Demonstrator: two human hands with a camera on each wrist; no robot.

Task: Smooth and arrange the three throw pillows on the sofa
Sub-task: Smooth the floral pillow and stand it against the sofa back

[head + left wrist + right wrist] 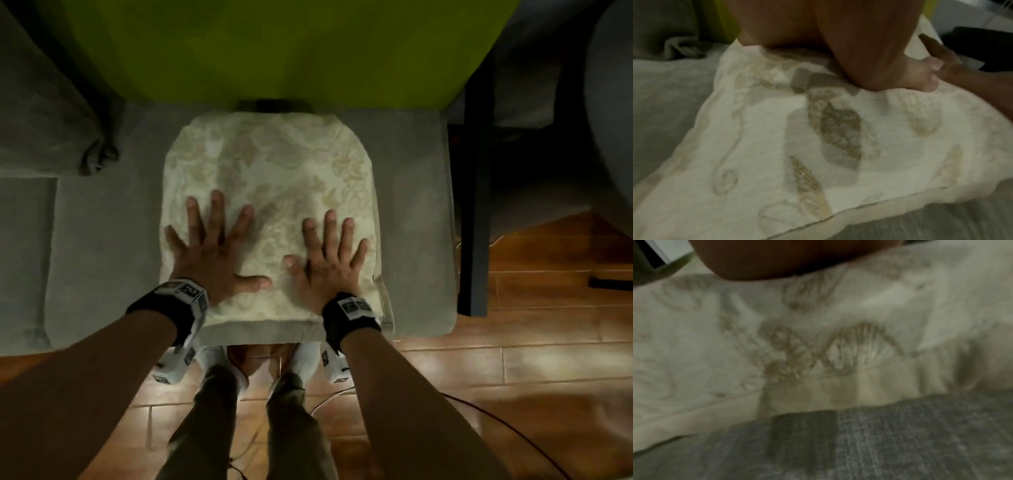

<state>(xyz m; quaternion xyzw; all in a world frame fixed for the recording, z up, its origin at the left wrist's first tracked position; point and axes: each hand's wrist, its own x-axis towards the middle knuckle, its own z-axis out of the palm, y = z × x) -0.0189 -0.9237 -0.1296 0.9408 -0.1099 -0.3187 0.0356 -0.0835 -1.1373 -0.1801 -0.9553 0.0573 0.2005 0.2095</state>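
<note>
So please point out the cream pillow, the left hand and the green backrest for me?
cream pillow (274,164): head view, bare upper middle of its patterned top.
left hand (209,250): head view, back of the hand, pressing flat.
green backrest (267,48): head view, middle of its front.

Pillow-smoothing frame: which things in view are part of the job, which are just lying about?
In the job:
- cream patterned pillow, flat on the seat
- left hand and right hand, both spread flat, pressing on it
- grey sofa seat

Lying about:
- green cushion behind the pillow
- dark frame leg
- cable on the wood floor
</note>
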